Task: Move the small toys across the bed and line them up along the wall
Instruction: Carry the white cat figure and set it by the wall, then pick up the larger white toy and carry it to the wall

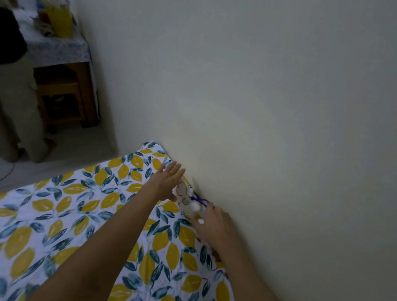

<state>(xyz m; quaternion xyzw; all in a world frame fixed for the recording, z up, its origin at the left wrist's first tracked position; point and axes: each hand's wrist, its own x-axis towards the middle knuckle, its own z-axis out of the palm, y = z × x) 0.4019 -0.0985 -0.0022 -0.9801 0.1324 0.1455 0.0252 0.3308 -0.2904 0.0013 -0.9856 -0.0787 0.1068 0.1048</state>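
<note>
Blurred toys (187,200) against wall (272,109); half hidden behind hands.

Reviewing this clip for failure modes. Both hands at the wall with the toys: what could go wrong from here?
1. The small toys sit right at the seam between bed and wall; a nudge could drop one into any gap.
2. The soft, rumpled bedding may let them tip over.
3. The right hand covers part of the row, and the left hand is spread close by; pulling away could knock the toys askew.
</note>
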